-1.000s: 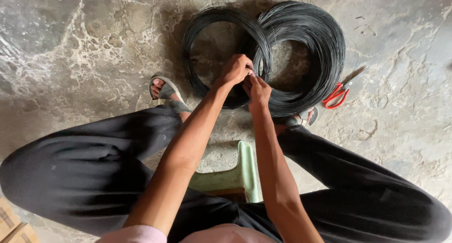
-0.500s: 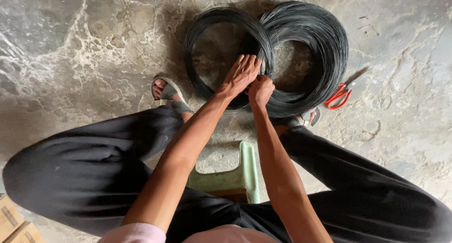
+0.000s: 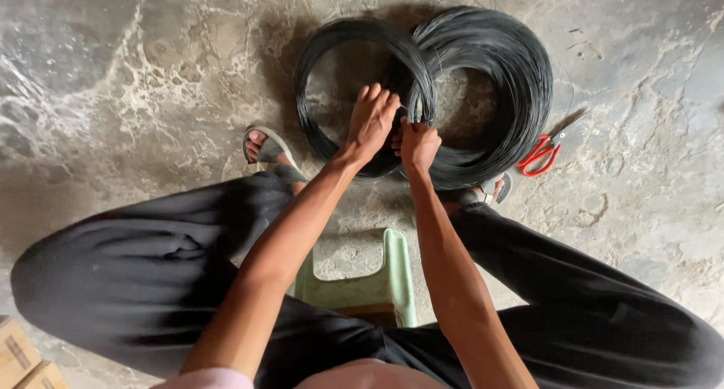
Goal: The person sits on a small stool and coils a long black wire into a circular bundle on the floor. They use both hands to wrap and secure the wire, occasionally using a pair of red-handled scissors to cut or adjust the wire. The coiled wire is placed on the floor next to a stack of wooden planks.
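Soft daylight, fairly bright and sharp throughout, with faint shadows on the concrete floor point(image 3: 113, 95) and mild wide-angle edge bending

Left hand point(image 3: 373, 121) has opened, fingers spread over the wire coil point(image 3: 362, 95)

Two wire coils lie side by side on the floor point(image 3: 113, 72), the left coil point(image 3: 320, 72) overlapping the right coil point(image 3: 520, 80). Scissors point(image 3: 544, 149) lie right of them; a stool point(image 3: 377, 283) sits between the knees.
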